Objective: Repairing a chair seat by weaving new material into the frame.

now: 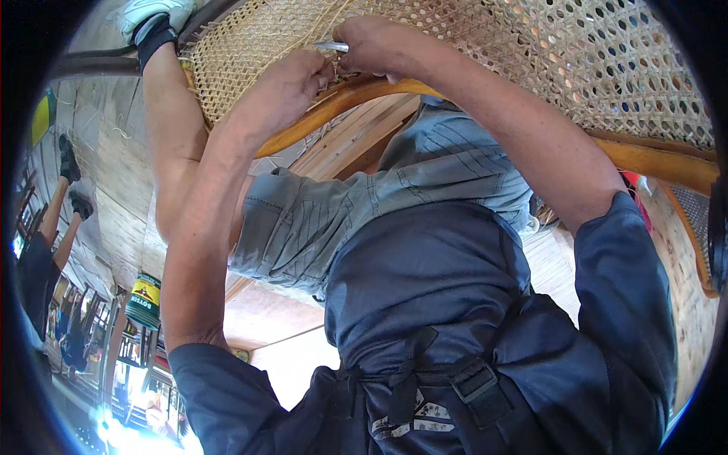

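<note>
Head view: woven cane (235,57) meets the near edge of its curved wooden frame (341,102), where my right hand (373,47) grips a silver tool (332,47) and my left hand (292,82) curls, pinching or not I cannot tell. I should keep the tip off those fingers; loose strands (322,21) could snag, while a green can (142,303) sits out of the way, left of my forearm.

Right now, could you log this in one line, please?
left hand: at tan woven cane panel | right hand: holds silvery metal tool
</note>
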A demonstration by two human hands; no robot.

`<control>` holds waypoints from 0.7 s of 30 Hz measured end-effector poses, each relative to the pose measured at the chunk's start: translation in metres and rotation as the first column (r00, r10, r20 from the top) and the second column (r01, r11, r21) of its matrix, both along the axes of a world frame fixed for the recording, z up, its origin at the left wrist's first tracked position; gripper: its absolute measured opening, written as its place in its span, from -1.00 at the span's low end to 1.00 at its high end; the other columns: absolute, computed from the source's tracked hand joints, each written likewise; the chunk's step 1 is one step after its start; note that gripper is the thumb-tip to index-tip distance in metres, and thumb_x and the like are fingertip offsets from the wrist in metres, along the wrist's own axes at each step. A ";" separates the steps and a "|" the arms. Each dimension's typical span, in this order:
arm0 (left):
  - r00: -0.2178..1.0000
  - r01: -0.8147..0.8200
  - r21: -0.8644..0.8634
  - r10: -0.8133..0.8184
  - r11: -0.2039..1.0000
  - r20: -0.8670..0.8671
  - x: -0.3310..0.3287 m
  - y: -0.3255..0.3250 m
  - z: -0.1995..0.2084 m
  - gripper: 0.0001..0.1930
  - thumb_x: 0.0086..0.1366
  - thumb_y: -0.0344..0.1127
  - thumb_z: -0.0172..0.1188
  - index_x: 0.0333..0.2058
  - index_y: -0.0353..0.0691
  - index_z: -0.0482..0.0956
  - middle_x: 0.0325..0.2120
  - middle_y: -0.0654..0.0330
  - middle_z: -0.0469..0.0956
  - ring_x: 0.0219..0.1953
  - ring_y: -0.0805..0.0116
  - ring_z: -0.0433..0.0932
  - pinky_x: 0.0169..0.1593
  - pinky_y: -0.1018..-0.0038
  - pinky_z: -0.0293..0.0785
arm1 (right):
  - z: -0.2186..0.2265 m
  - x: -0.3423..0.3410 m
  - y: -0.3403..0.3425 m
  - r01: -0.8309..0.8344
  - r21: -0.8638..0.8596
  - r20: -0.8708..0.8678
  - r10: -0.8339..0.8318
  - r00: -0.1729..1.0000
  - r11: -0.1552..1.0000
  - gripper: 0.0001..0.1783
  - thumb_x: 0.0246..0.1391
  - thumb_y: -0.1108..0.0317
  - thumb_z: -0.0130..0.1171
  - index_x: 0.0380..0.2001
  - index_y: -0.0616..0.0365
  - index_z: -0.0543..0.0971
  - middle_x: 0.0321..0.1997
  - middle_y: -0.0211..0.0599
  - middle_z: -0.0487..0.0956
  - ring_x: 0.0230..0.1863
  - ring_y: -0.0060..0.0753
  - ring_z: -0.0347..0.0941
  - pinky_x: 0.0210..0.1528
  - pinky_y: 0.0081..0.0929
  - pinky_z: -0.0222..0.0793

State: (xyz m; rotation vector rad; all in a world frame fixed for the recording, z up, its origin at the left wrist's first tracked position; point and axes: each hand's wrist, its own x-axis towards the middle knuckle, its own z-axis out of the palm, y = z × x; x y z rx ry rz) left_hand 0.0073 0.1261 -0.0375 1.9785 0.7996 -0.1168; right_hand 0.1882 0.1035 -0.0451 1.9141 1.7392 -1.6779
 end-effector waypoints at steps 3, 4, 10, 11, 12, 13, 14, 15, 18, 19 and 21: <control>0.998 -0.012 -0.058 0.009 0.998 -0.058 0.008 -0.001 0.008 -0.84 0.21 -0.38 0.04 -0.27 -0.33 0.44 -0.37 -0.05 0.49 -0.27 0.06 0.49 -0.16 0.34 0.38 | 0.000 0.000 0.002 -0.008 -0.022 0.029 0.009 1.000 1.000 -0.79 -0.10 0.39 0.12 -0.36 0.27 0.49 -0.69 -0.19 0.45 -0.76 -0.32 0.42 -0.83 -0.42 0.33; 0.993 -0.023 -0.049 0.017 0.999 -0.119 0.010 -0.001 0.011 -0.84 0.20 -0.38 0.04 -0.27 -0.33 0.44 -0.39 -0.06 0.50 -0.29 0.07 0.50 -0.17 0.35 0.39 | 0.000 -0.001 0.003 -0.023 -0.038 0.051 0.025 0.998 0.999 -0.79 -0.10 0.38 0.12 -0.37 0.28 0.50 -0.70 -0.19 0.45 -0.77 -0.32 0.42 -0.83 -0.41 0.32; 0.992 0.028 0.068 -0.019 0.997 -0.128 0.011 -0.001 0.003 -0.84 0.19 -0.39 0.03 -0.27 -0.33 0.43 -0.39 -0.06 0.50 -0.30 0.04 0.50 -0.19 0.31 0.39 | 0.004 0.001 0.004 0.035 -0.095 -0.003 -0.035 0.999 0.995 -0.80 -0.12 0.41 0.13 -0.37 0.29 0.51 -0.74 -0.24 0.40 -0.81 -0.38 0.37 -0.83 -0.43 0.32; 0.991 0.028 0.067 -0.019 0.997 -0.130 0.011 -0.002 0.003 -0.84 0.19 -0.39 0.03 -0.27 -0.33 0.43 -0.39 -0.06 0.50 -0.30 0.04 0.50 -0.19 0.31 0.39 | 0.005 0.002 0.004 0.035 -0.096 -0.005 -0.035 0.999 0.995 -0.80 -0.12 0.41 0.13 -0.37 0.29 0.51 -0.74 -0.24 0.40 -0.81 -0.38 0.37 -0.83 -0.43 0.32; 0.988 0.063 0.143 -0.041 0.988 -0.151 0.011 -0.003 0.004 -0.85 0.19 -0.40 0.03 -0.28 -0.33 0.43 -0.39 -0.05 0.49 -0.30 0.04 0.49 -0.20 0.31 0.39 | 0.006 0.002 0.004 0.054 -0.091 -0.024 -0.056 0.998 0.994 -0.80 -0.12 0.42 0.13 -0.38 0.29 0.51 -0.75 -0.25 0.39 -0.82 -0.39 0.36 -0.84 -0.45 0.30; 0.983 0.100 0.217 -0.062 0.971 -0.172 0.011 -0.003 0.004 -0.86 0.19 -0.41 0.02 -0.28 -0.33 0.43 -0.39 -0.04 0.49 -0.30 0.04 0.49 -0.20 0.31 0.39 | 0.006 0.003 0.003 0.073 -0.087 -0.042 -0.077 0.996 0.994 -0.80 -0.13 0.43 0.13 -0.38 0.29 0.51 -0.76 -0.27 0.38 -0.83 -0.40 0.35 -0.85 -0.46 0.29; 0.983 0.100 0.216 -0.063 0.971 -0.172 0.009 -0.003 0.003 -0.86 0.19 -0.41 0.02 -0.28 -0.33 0.43 -0.39 -0.04 0.49 -0.30 0.04 0.49 -0.20 0.31 0.39 | 0.005 0.003 0.003 0.074 -0.088 -0.042 -0.078 0.996 0.993 -0.80 -0.13 0.43 0.13 -0.38 0.29 0.51 -0.76 -0.27 0.38 -0.83 -0.40 0.35 -0.85 -0.46 0.29; 0.999 0.030 0.159 -0.023 0.987 -0.047 0.005 -0.004 0.001 -0.87 0.17 -0.42 0.02 -0.32 -0.33 0.44 -0.39 -0.07 0.47 -0.31 -0.01 0.48 -0.20 0.25 0.39 | 0.005 0.004 0.004 0.082 -0.109 -0.053 -0.088 0.995 0.991 -0.80 -0.14 0.43 0.13 -0.38 0.29 0.50 -0.77 -0.28 0.37 -0.84 -0.41 0.34 -0.87 -0.47 0.27; 0.995 -0.082 0.000 0.082 0.997 0.051 0.003 -0.006 0.008 -0.88 0.15 -0.43 0.03 -0.35 -0.33 0.46 -0.40 -0.08 0.45 -0.31 -0.05 0.46 -0.21 0.21 0.39 | 0.006 0.005 0.005 0.091 -0.132 -0.049 -0.098 0.994 0.987 -0.81 -0.14 0.44 0.13 -0.39 0.29 0.50 -0.78 -0.29 0.36 -0.86 -0.42 0.32 -0.88 -0.48 0.25; 0.989 -0.143 -0.098 0.145 0.985 0.014 0.003 -0.008 0.010 -0.88 0.15 -0.42 0.04 -0.35 -0.33 0.46 -0.40 -0.06 0.45 -0.32 -0.03 0.46 -0.21 0.22 0.40 | 0.006 0.004 0.006 0.083 -0.140 -0.039 -0.089 0.995 0.987 -0.81 -0.14 0.43 0.14 -0.39 0.29 0.49 -0.79 -0.30 0.36 -0.87 -0.43 0.31 -0.89 -0.48 0.24; 0.995 -0.098 -0.024 0.098 0.995 0.000 0.004 -0.007 0.005 -0.88 0.14 -0.41 0.06 -0.35 -0.32 0.46 -0.41 -0.05 0.46 -0.31 -0.02 0.47 -0.21 0.23 0.40 | 0.007 0.006 0.006 0.080 -0.147 -0.052 -0.089 0.995 0.986 -0.81 -0.15 0.43 0.14 -0.40 0.29 0.49 -0.79 -0.31 0.36 -0.87 -0.43 0.32 -0.89 -0.48 0.25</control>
